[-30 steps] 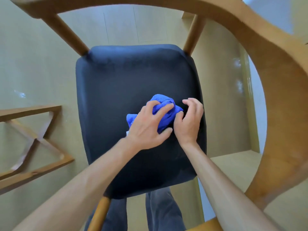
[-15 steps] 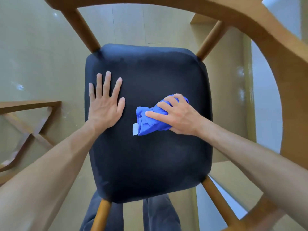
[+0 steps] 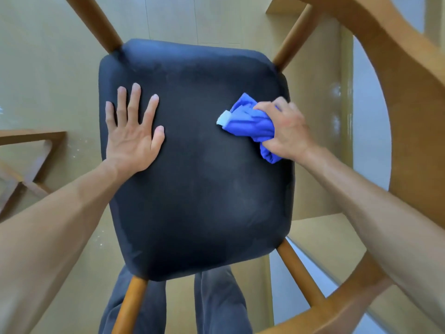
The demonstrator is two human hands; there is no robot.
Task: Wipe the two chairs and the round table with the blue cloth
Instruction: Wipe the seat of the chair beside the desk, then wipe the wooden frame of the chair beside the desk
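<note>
Head view: left hand (image 3: 133, 138) spread flat steadies the chair seat (image 3: 195, 165); right hand (image 3: 285, 131) grips the bunched blue cloth (image 3: 250, 124), probably best swept across in overlapping strokes.

Right hand (image 3: 286, 131) covers part of the blue cloth (image 3: 250, 124) so fingertips aren't visible, chair backrest (image 3: 395, 75) cut off at top/right edges, wooden frame (image 3: 26, 150) at left clipped by edge, both forearms run out of frame, pant legs (image 3: 216, 302) mostly under seat (image 3: 192, 177).

Matt dark upholstered seat (image 3: 197, 179), smooth wooden frame (image 3: 395, 75), soft crumpled blue cloth (image 3: 250, 124).
</note>
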